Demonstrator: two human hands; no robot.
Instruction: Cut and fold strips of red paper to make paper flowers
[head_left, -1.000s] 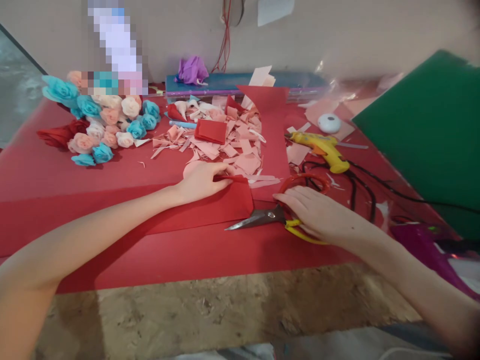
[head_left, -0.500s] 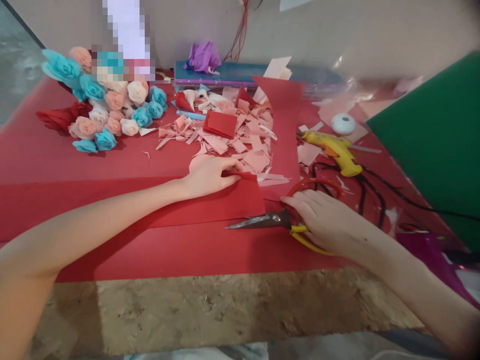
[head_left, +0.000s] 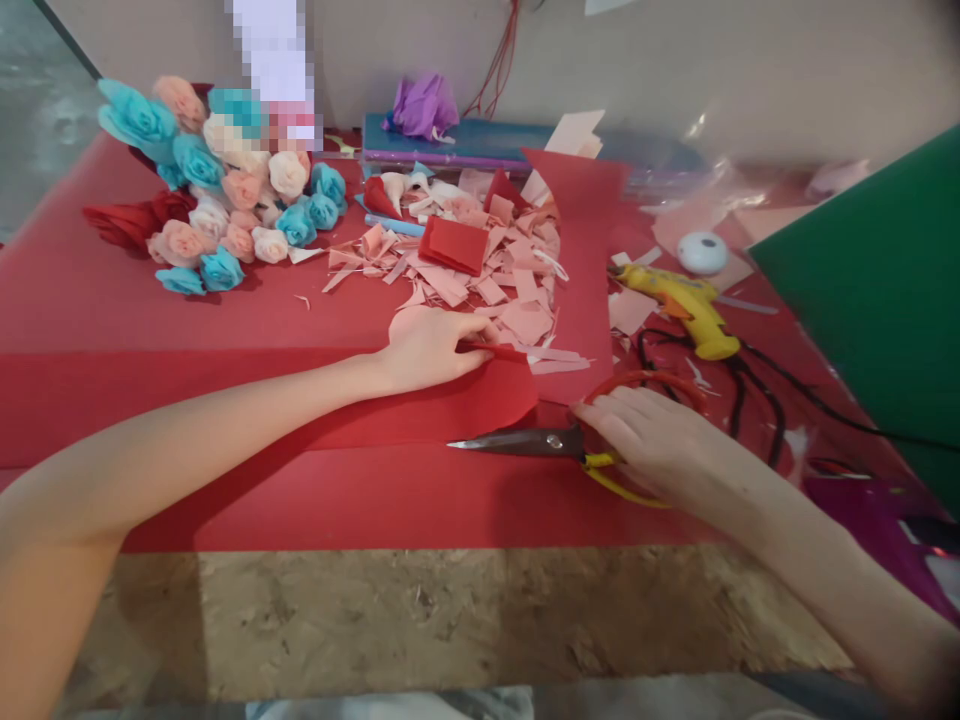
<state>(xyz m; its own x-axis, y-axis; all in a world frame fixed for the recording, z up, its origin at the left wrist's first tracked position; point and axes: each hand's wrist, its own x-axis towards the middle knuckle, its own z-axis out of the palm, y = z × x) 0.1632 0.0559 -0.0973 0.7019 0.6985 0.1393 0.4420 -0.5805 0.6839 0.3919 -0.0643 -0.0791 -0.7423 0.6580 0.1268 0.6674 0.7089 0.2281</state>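
A long strip of red crepe paper [head_left: 480, 395] lies across the table, and my left hand [head_left: 435, 350] pinches its upper edge near the right end. My right hand [head_left: 649, 430] is wrapped round the handles of the scissors [head_left: 525, 441], one loop red and the other yellow. Their dark blades point left and look closed, just below the strip's lower edge. The strip's lower right corner is rounded. Pink paper scraps [head_left: 525, 320] are heaped beyond my left hand, with a folded red paper piece [head_left: 453, 246] on them.
Blue, white, pink and red paper roses [head_left: 196, 160] stand at the back left. A yellow glue gun [head_left: 686, 305] with black cable and a white round object [head_left: 702, 253] are at the right. A green sheet [head_left: 870, 300] slants beyond; a purple paper bundle [head_left: 424, 105] sits at the back.
The scissor blades have closed, and the strip's lower right corner has gone from square to rounded. The whole view has shifted slightly, with the background further right.
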